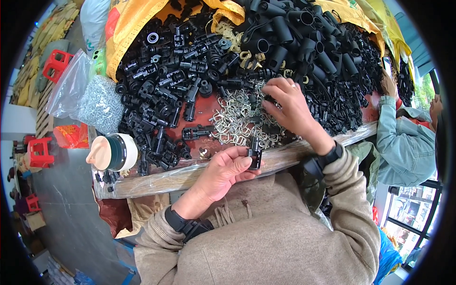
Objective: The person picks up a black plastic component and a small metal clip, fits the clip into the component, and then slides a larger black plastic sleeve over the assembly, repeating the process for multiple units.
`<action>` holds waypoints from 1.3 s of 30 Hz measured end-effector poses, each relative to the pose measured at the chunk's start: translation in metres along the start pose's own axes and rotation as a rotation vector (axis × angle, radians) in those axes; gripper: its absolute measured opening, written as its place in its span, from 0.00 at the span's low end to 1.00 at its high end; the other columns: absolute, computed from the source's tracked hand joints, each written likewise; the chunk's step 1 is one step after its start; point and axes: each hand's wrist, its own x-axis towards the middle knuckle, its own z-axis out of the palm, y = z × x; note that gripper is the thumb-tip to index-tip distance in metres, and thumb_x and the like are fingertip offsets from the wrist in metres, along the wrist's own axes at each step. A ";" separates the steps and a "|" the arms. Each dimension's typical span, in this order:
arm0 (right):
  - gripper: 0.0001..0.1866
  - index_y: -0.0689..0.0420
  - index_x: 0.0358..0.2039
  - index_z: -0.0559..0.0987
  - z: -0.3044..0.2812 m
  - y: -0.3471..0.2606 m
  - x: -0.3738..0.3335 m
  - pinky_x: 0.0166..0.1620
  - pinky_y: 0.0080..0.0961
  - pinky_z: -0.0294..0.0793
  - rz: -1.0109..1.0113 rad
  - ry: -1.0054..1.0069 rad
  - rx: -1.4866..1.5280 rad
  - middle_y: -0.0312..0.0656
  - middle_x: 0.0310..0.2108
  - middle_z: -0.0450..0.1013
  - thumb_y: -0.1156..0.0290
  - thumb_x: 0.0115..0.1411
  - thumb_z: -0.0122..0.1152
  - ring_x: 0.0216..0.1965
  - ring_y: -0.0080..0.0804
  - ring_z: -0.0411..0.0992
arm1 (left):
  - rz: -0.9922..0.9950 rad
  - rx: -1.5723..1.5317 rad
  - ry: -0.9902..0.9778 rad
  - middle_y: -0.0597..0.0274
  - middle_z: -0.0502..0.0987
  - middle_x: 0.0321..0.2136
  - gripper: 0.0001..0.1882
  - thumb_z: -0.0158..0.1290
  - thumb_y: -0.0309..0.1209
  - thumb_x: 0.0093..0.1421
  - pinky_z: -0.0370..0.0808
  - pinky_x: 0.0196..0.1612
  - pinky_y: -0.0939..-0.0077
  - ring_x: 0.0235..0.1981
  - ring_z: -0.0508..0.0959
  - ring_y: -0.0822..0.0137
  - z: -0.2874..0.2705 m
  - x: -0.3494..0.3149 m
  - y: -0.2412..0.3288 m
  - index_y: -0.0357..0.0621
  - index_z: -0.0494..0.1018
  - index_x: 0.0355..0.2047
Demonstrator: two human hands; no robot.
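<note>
Between the thumb and fingers of my left hand (227,172), a black slotted plastic part (255,155) is held roughly upright at the table's near edge. My right hand (290,105) is over the pile of small silvery wire clips (233,118), its fingers bent and apart, with nothing visible in them. A heap of similar black plastic parts (164,90) spreads left of the clips. One such part (194,133) lies apart, just left of the clips on the red tabletop (205,110).
Black tubes (304,42) are heaped at the back right, near yellow sacking (133,28). A lidded cup (116,152) stands at the left by a bag of small silvery pieces (100,104). A person in a denim jacket (403,142) works at the right. Red stools (40,152) stand on the floor.
</note>
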 end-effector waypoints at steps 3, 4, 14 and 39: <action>0.08 0.59 0.29 0.73 0.006 0.016 0.008 0.32 0.30 0.64 0.021 -0.119 -0.094 0.43 0.32 0.67 0.71 0.47 0.55 0.29 0.41 0.65 | 0.009 0.006 -0.005 0.53 0.73 0.36 0.15 0.49 0.31 0.55 0.74 0.36 0.79 0.33 0.75 0.66 0.000 0.000 0.003 0.37 0.66 0.40; 0.07 0.59 0.28 0.72 0.007 0.020 0.010 0.30 0.31 0.65 0.035 -0.180 -0.141 0.43 0.31 0.67 0.72 0.47 0.55 0.27 0.42 0.65 | 0.006 -0.015 -0.006 0.54 0.73 0.35 0.14 0.49 0.31 0.55 0.74 0.35 0.80 0.33 0.75 0.67 0.001 -0.001 0.003 0.38 0.66 0.40; 0.06 0.59 0.30 0.72 -0.001 0.018 0.001 0.23 0.26 0.66 0.243 -0.141 0.359 0.42 0.19 0.69 0.71 0.52 0.51 0.19 0.33 0.69 | 0.039 -0.100 -0.002 0.49 0.72 0.36 0.14 0.49 0.30 0.55 0.75 0.35 0.78 0.33 0.76 0.63 -0.007 -0.003 0.003 0.37 0.65 0.40; 0.17 0.60 0.46 0.61 -0.010 -0.025 -0.017 0.18 0.12 0.48 0.678 -0.470 1.848 0.27 0.12 0.53 0.66 0.60 0.43 0.12 0.14 0.47 | 0.184 -0.157 0.009 0.56 0.73 0.37 0.14 0.48 0.32 0.56 0.72 0.37 0.82 0.37 0.73 0.71 -0.002 0.000 0.007 0.39 0.66 0.41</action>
